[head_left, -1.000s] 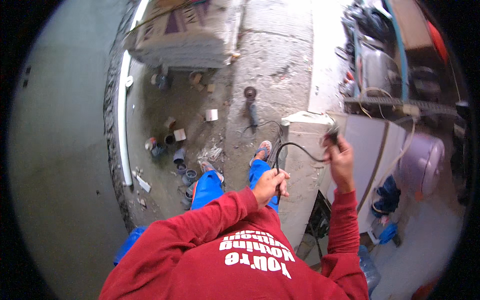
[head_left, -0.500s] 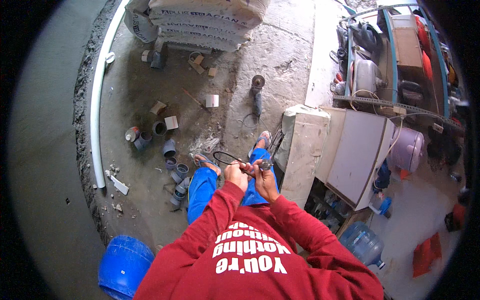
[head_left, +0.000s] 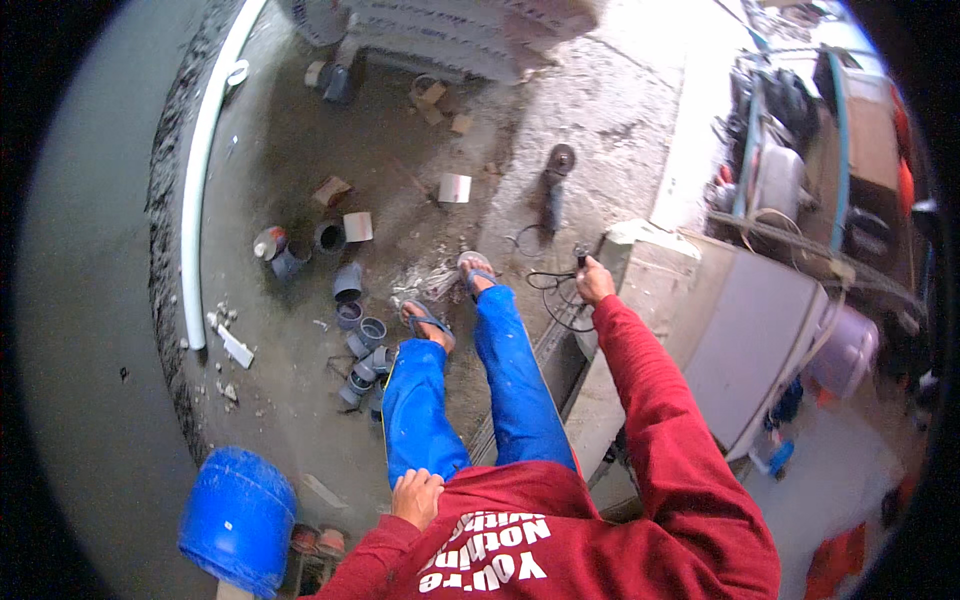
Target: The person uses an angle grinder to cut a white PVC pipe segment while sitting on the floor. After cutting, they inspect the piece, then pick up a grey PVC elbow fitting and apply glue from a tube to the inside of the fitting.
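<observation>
My right hand (head_left: 597, 284) is stretched forward to the right, closed around a black power cord (head_left: 548, 287). The cord's plug end (head_left: 581, 256) pokes out past my fingers, and loops of cord hang beside the hand. Farther ahead, an angle grinder (head_left: 554, 195) lies on the concrete floor, its disc at the far end. My left hand (head_left: 418, 497) is down at my left thigh, fingers curled at the hem of my red sweatshirt (head_left: 520, 490). Its fingertips are partly hidden.
Grey pipe fittings (head_left: 348, 282) and cut tile pieces (head_left: 455, 188) lie on the floor ahead left. A long white pipe (head_left: 207, 190) runs along the left. Behind it stands a blue drum (head_left: 238, 520). A white cabinet (head_left: 745, 330) and shelves (head_left: 840, 150) line the right.
My hands have parted. The right has carried the cord and plug forward and right; the left has let go and dropped to the sweatshirt hem. The view has shifted, and my feet appear farther left.
</observation>
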Available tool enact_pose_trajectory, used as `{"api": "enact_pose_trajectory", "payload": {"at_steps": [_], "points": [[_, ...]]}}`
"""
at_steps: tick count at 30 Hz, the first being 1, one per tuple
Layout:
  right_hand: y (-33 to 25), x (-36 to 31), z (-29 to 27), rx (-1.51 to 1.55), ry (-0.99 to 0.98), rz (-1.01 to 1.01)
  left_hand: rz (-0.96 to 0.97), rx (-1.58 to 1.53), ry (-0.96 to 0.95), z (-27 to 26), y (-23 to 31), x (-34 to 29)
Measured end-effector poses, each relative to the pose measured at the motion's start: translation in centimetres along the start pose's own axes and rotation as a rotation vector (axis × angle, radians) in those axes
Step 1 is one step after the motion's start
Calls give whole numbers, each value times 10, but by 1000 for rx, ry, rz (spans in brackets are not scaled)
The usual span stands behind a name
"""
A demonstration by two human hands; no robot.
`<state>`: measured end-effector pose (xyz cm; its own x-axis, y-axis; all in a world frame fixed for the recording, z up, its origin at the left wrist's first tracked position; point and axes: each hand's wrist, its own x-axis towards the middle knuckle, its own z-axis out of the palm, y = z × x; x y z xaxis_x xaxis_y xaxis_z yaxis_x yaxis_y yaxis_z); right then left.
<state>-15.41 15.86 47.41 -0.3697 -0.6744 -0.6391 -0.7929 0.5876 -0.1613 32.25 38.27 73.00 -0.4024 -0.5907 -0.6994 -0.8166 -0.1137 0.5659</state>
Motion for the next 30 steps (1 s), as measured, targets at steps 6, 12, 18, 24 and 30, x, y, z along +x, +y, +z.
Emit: {"api": "enact_pose_trajectory", "payload": {"at_steps": [6, 12, 18, 24, 30], "points": [[9, 102, 46, -262, -18, -228, -357, -632, -485, 22, 49, -52], [-25, 184, 74, -528, -83, -415, -457, -913, -531, 32, 27, -34], [-38, 284, 157, -707, -134, -509, -398, -645, 507, 49, -160, 152], [-3, 340, 197, -821, 95, -730, -340, -330, 876, 48, -324, 271], [-103, 298, 229, -376, 350, -936, -182, -362, 623, 57, -374, 275]]}}
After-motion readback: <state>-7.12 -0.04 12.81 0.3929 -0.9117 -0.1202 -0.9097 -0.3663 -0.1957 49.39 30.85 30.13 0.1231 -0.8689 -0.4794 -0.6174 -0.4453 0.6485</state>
